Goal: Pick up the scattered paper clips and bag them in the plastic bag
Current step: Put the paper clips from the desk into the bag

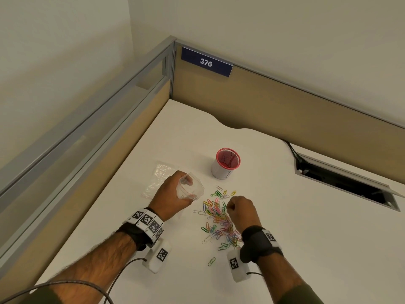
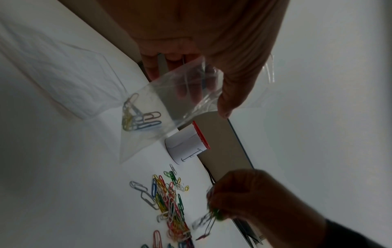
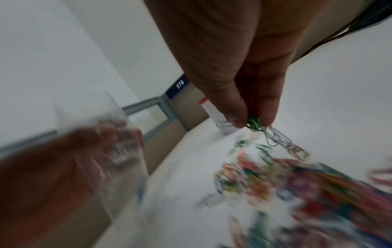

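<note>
- I see my left hand (image 1: 173, 194) gripping a small clear plastic bag (image 1: 190, 189), thin and crinkled, with a red zip line near its mouth; thumb and fingers pinch the open top.
- In the left wrist view the bag hangs above the white desk (image 1: 285, 227) with a few wire paper clips in the bag (image 2: 139, 120) gathered in its lower corner, yellow, blue and grey.
- My right hand (image 1: 241, 212) is closed on a pinch of clips: thumb and fingertips hold a small bunch of clips (image 3: 254, 123), a green one on top and silvery ones dangling below.
- That bunch sits just right of the bag's mouth, not yet over it.
- The loose paper clips (image 1: 217, 218) lie in a bright tangled heap on the desk, between and below my hands, partly hidden by the right wrist.
- A second flat clear bag (image 1: 161, 178) lies behind my left hand.
- A red mesh cup (image 1: 226, 163) wrapped in white paper stands beyond the heap.
- The right wrist view is heavily smeared; the heap there is only colour.
</note>
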